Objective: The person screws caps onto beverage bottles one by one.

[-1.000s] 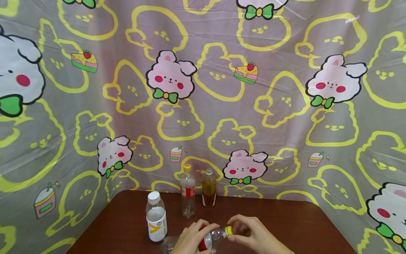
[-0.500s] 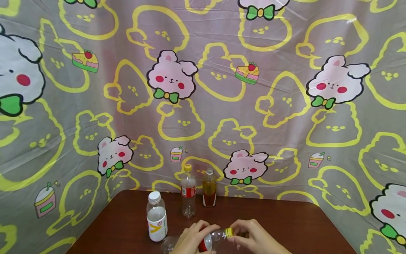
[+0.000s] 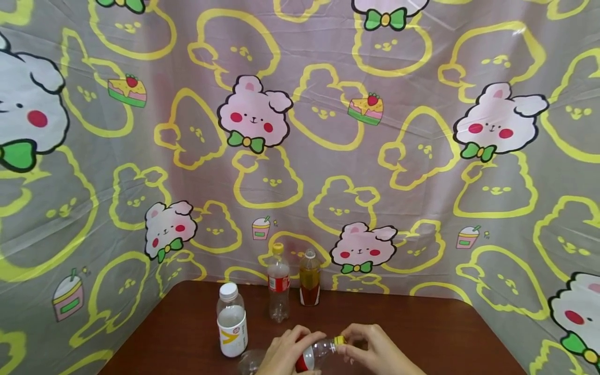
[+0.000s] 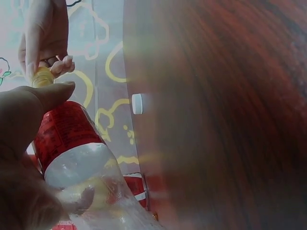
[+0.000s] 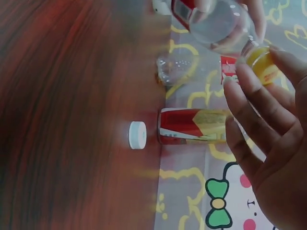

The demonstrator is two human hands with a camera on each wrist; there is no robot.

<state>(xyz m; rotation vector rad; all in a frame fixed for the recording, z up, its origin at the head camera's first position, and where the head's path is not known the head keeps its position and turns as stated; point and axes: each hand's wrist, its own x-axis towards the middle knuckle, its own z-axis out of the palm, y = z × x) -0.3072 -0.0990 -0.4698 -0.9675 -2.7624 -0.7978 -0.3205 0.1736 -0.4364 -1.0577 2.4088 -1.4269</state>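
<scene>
My left hand (image 3: 287, 351) grips a clear plastic soda bottle (image 3: 321, 350) with a red label round its body. The bottle lies tilted, its neck toward the right hand. On its neck sits a yellow cap (image 3: 339, 340), which the thumb and index finger of my right hand (image 3: 375, 349) pinch. In the right wrist view the yellow cap (image 5: 262, 66) shows between thumb and fingertips, while the other fingers extend loosely. The left wrist view shows the red label (image 4: 67, 132) beyond my left thumb. Part of the bottle's body is hidden behind the left hand.
A white-capped bottle (image 3: 232, 328) stands at left on the brown table (image 3: 445, 333). Behind are a yellow-capped bottle (image 3: 279, 284) and an uncapped amber one (image 3: 309, 278). A loose white cap (image 5: 137, 135) lies on the table. Patterned cloth (image 3: 300, 156) hangs around it.
The right hand's fingers have shifted slightly about the yellow cap. The left hand keeps its grip on the bottle, and the standing bottles have not moved.
</scene>
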